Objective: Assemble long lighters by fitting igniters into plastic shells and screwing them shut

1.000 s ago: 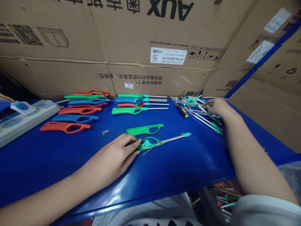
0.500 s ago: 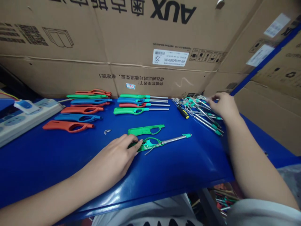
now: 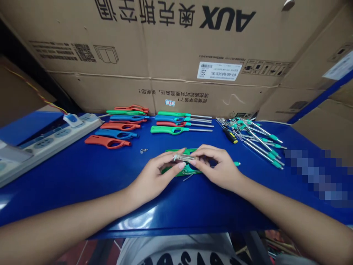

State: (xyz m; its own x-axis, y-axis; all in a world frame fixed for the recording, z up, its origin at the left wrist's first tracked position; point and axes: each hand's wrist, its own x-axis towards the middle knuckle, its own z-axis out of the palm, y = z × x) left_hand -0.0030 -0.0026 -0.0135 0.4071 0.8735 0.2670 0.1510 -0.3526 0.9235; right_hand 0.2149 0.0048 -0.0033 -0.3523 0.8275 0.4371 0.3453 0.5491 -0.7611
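Note:
My left hand (image 3: 154, 178) and my right hand (image 3: 220, 167) meet near the middle of the blue table. Between their fingertips is a small clear fuel tank (image 3: 183, 158), pinched at both ends. Below it lies an open green lighter shell half (image 3: 165, 170) with wires and a teal trigger inside, partly covered by my fingers. The teal tip (image 3: 236, 163) of its metal tube pokes out past my right hand. Just behind, a second green shell half (image 3: 171, 151) is mostly hidden. A few tiny screws (image 3: 143, 151) lie to the left.
Orange, blue and green lighter shells (image 3: 108, 141) are lined up at back left, beside several lighters with metal tubes (image 3: 168, 129). A pile of tube assemblies (image 3: 264, 147) and a yellow-black screwdriver (image 3: 230, 136) lie at right. A power strip (image 3: 63, 138) runs along the left; cardboard (image 3: 165, 73) walls the back.
My right hand has come from the pile at the right to the middle. My left hand has let go of the green shell and now grips the clear tank. The view has turned left.

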